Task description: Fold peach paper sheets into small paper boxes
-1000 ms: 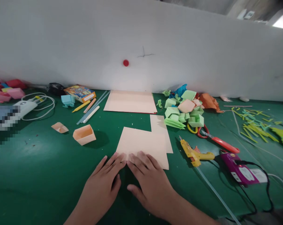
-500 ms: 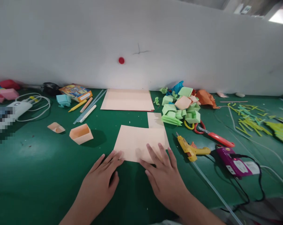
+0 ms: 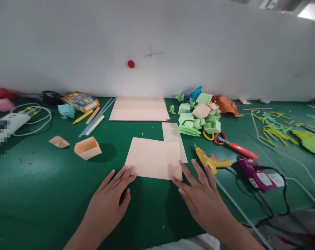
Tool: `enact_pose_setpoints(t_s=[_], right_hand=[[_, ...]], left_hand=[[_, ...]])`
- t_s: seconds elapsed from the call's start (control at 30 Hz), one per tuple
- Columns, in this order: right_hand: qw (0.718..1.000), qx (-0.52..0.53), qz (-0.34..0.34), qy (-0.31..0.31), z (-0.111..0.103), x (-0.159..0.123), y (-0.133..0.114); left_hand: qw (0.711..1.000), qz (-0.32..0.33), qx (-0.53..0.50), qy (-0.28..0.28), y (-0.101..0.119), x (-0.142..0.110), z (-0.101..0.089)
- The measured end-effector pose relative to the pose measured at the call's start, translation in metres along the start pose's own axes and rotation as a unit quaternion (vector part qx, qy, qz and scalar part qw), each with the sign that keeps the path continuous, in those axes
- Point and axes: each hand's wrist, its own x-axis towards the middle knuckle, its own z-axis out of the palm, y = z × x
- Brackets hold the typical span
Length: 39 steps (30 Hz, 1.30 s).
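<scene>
A pale peach sheet of paper (image 3: pixel 153 156) lies flat on the green table in front of me. The fingertips of my left hand (image 3: pixel 109 194) rest on its near left corner, fingers stretched out. Over the near right corner, my right hand (image 3: pixel 203 191) is spread, its index finger and thumb side close to the paper's edge. Partly under the sheet's right side lies a narrower peach strip of paper (image 3: pixel 173 133). Neither hand grips anything. To the left stand a folded peach paper box (image 3: pixel 88 148) and a small folded peach piece (image 3: pixel 58 141).
A stack of peach paper (image 3: pixel 139 109) lies by the wall. Green folded paper pieces (image 3: pixel 199 116), red-handled scissors (image 3: pixel 242 150), a yellow glue gun (image 3: pixel 212 161) and a purple power box (image 3: pixel 259 175) with cables are on the right. Glue sticks (image 3: pixel 95 125) and a colourful box (image 3: pixel 80 101) sit left.
My right hand has slid rightward across the sheet to its near right corner. My left hand has stayed at the left corner. The view has shifted slightly.
</scene>
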Motion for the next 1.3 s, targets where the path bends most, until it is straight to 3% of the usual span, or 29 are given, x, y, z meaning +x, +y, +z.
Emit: enact_pose_setpoints(t_s=[0.27,0.4,0.53,0.67,0.77,0.87,1.3], right_hand=[[0.999,0.008,0.053,-0.006,-0.002,-0.025,0.023],[0.996,0.043,0.074,-0.002,-0.008,-0.012,0.025],[0.988,0.097,0.103,0.062,-0.018,0.013,0.017],[0.984,0.15,0.026,0.096,-0.023,0.039,-0.016],[0.982,0.168,-0.085,0.032,-0.018,0.059,-0.045],[0.971,0.195,-0.133,-0.021,-0.009,0.074,-0.061],[0.972,0.227,-0.06,-0.026,0.0,0.071,-0.043]], left_hand=[[1.0,0.019,0.021,-0.004,-0.001,0.003,-0.003],[0.999,0.033,0.023,0.012,-0.002,0.004,-0.003],[0.999,0.028,0.019,0.026,0.003,0.007,-0.004],[0.999,0.019,0.023,0.04,0.01,0.01,-0.004],[0.998,0.02,0.038,0.047,0.013,0.01,-0.004],[0.997,0.026,0.054,0.052,0.012,0.009,-0.003],[0.994,0.035,0.089,0.059,0.006,0.01,0.0]])
